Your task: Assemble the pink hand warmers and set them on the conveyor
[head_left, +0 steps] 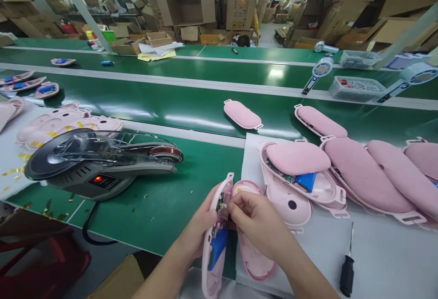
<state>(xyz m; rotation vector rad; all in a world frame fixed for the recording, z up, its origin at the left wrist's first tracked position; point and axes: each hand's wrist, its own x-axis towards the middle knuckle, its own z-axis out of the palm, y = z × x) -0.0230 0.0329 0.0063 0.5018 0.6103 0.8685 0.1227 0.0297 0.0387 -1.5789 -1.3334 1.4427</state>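
Observation:
My left hand [205, 219] is closed round a pink shell half [207, 269], tilted on its edge, with a circuit board and a blue battery [218, 246] inside. Beside it lies another pink shell half [255, 255], its hollow side up. My right hand [256, 217] is pinched near the board, above that second half; what its fingertips hold is too small to make out. More pink shells [369, 171] are piled on the white sheet [321, 249] to the right. A black screwdriver [347, 274] lies near the front edge.
A grey tape dispenser [112, 176] stands on the green table at left. Pink shells with tape pieces [58, 123] lie behind it. Handheld fans [322, 68] and a clear box of small parts [357, 89] are at back right. One pink shell [242, 114] sits beyond my hands.

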